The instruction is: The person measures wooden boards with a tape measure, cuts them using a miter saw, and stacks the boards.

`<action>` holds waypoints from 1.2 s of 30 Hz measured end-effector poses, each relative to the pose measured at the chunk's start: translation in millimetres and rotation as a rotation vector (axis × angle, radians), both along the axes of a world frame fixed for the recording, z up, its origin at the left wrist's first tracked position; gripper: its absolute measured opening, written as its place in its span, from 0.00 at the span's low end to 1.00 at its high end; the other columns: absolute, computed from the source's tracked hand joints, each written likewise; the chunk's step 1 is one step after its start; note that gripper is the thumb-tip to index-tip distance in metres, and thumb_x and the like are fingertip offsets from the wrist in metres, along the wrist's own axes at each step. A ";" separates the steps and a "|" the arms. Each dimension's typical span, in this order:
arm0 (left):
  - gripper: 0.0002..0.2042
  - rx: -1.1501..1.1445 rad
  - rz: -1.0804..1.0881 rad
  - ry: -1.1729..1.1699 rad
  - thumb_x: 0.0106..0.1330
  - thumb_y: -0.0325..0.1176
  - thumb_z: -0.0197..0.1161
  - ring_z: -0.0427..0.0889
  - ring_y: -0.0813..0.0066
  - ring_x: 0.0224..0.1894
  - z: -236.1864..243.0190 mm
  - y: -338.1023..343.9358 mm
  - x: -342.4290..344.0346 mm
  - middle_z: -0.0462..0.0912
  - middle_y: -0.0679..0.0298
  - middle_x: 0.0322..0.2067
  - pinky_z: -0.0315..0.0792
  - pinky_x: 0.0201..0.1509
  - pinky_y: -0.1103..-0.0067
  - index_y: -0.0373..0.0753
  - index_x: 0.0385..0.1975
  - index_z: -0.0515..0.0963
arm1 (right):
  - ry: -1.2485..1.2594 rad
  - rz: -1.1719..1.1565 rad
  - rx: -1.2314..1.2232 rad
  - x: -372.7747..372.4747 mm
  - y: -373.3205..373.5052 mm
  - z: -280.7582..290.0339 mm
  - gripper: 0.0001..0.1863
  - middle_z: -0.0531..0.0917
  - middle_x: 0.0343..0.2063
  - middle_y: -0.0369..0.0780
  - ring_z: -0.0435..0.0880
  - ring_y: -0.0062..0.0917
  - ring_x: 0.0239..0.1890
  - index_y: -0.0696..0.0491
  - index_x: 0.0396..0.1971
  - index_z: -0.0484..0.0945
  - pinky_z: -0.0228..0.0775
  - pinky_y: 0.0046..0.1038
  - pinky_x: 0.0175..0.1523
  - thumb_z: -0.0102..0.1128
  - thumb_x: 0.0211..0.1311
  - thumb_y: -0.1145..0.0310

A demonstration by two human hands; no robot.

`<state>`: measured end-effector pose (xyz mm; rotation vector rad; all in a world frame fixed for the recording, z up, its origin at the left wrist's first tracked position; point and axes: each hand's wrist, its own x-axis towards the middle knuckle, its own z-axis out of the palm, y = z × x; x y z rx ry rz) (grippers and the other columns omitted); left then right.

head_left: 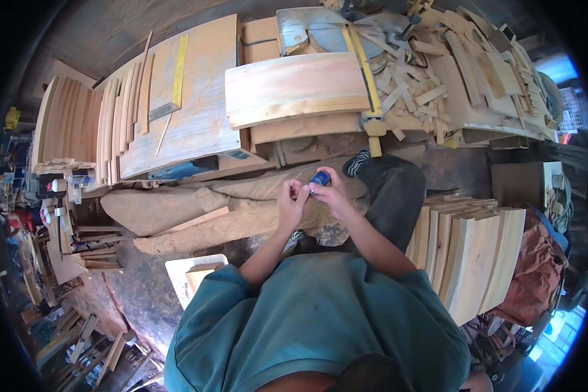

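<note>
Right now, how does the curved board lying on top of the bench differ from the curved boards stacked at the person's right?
The curved board on the bench lies flat and alone, its broad face up; the stacked boards stand on edge, packed side by side. The bench board sits under a yellow clamp bar; nothing presses on the stack. Both are pale, bowed wood. Both hands, left hand and right hand, are on a small blue object instead.

The person wears a loose teal short-sleeved shirt (320,320) whose sleeves end near the elbows, leaving both forearms bare. Above the shirt, dark grey trousers (392,196) cover a leg, and beyond the trouser cuff a dark shoe with pale stripes (356,162) shows. The left hand (291,202) and right hand (333,193) are bare, with no gloves, rings or watch visible.
</note>
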<state>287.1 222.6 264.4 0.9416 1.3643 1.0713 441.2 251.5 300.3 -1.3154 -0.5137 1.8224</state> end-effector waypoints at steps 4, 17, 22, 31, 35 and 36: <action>0.07 -0.147 -0.060 -0.385 0.79 0.38 0.59 0.86 0.76 0.41 -3.5 -9.4 -15.2 0.84 0.68 0.39 0.79 0.43 0.80 0.42 0.44 0.77 | -0.249 0.170 0.078 0.2 4.3 0.0 0.31 0.81 0.38 0.41 0.83 0.22 0.41 0.53 0.52 0.68 0.81 0.26 0.40 0.81 0.55 0.66; 0.07 -0.148 -0.052 -0.195 0.66 0.24 0.69 0.82 0.83 0.38 5.5 84.8 -39.2 0.84 0.71 0.36 0.79 0.44 0.81 0.40 0.40 0.79 | -0.779 0.958 0.961 14.0 139.7 31.3 0.27 0.86 0.45 0.47 0.86 0.47 0.47 0.44 0.54 0.73 0.77 0.46 0.50 0.71 0.59 0.49; 0.05 -0.187 0.006 -0.257 0.66 0.23 0.70 0.80 0.85 0.35 19.3 102.3 -30.7 0.83 0.71 0.32 0.75 0.42 0.84 0.40 0.33 0.79 | -0.794 0.989 0.940 12.7 138.1 45.6 0.25 0.84 0.49 0.45 0.84 0.42 0.53 0.45 0.54 0.75 0.75 0.43 0.54 0.71 0.61 0.52; 0.05 0.188 0.364 0.262 0.71 0.32 0.65 0.77 0.82 0.34 15.7 176.5 -116.4 0.81 0.68 0.32 0.72 0.39 0.83 0.40 0.34 0.79 | -1.075 0.657 0.837 126.0 210.3 61.0 0.23 0.86 0.46 0.42 0.85 0.37 0.49 0.43 0.52 0.86 0.76 0.35 0.57 0.65 0.55 0.74; 0.08 0.064 0.484 0.270 0.72 0.35 0.65 0.72 0.85 0.31 -15.1 201.5 -165.5 0.77 0.72 0.28 0.68 0.34 0.82 0.39 0.35 0.78 | -1.235 0.441 0.836 223.6 237.5 41.2 0.25 0.85 0.45 0.44 0.84 0.39 0.49 0.49 0.48 0.87 0.75 0.34 0.56 0.63 0.46 0.81; 0.08 0.119 0.474 0.278 0.72 0.35 0.65 0.73 0.85 0.31 -23.8 204.8 -169.3 0.78 0.72 0.28 0.69 0.34 0.82 0.38 0.35 0.79 | -1.219 0.422 0.820 240.1 241.5 35.6 0.24 0.85 0.45 0.45 0.84 0.40 0.49 0.50 0.47 0.87 0.75 0.34 0.56 0.62 0.45 0.81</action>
